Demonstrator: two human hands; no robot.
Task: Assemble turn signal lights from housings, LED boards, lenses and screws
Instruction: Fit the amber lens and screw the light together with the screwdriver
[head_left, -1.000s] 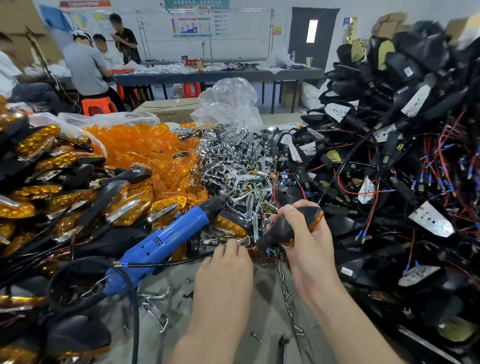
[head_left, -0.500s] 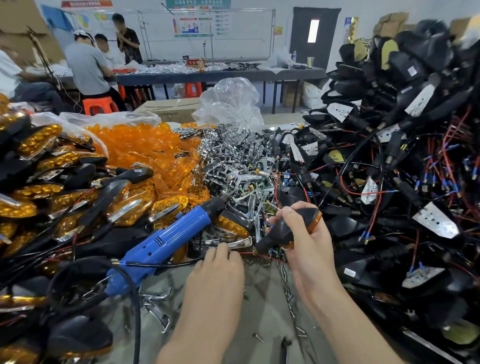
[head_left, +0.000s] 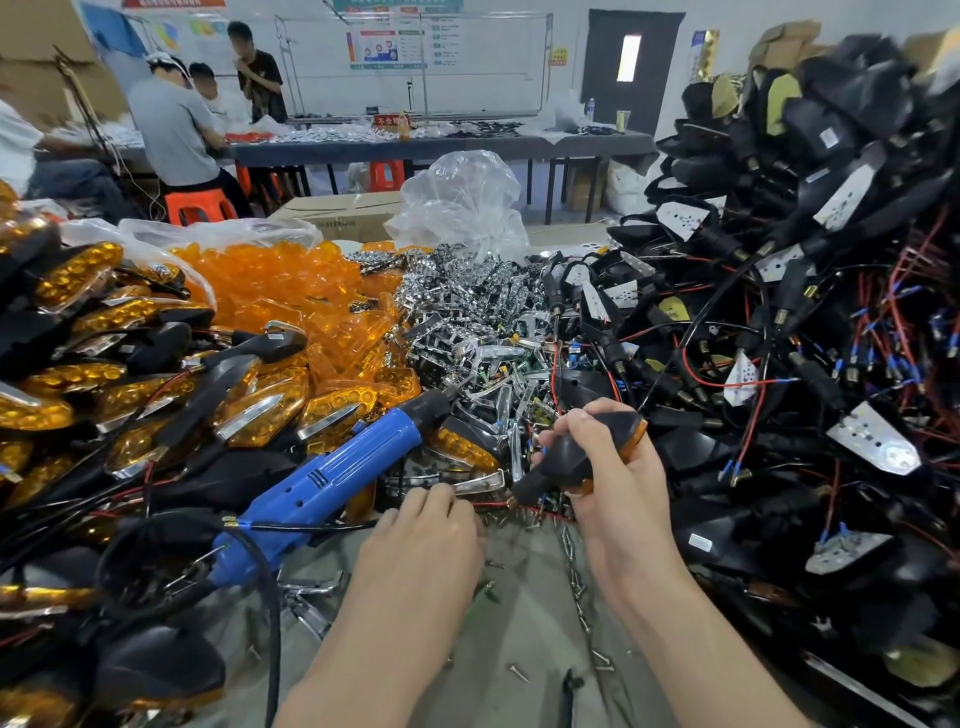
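Right hand (head_left: 621, 486) gripped a black amber-lensed turn signal (head_left: 582, 454), left hand (head_left: 426, 538) hovered over loose silver screws (head_left: 574, 571), fingertips hidden, grip unclear, blue electric screwdriver (head_left: 332, 478) beside.

Plastic bag (head_left: 462, 202), cardboard box (head_left: 337, 215) — dark door (head_left: 631, 73)

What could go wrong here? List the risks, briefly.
The left hand is down among small loose screws; one could easily slip and get lost in the clutter. The screwdriver lies tilted on piled parts, its cord looped beside the left forearm; a snag might drag it down.
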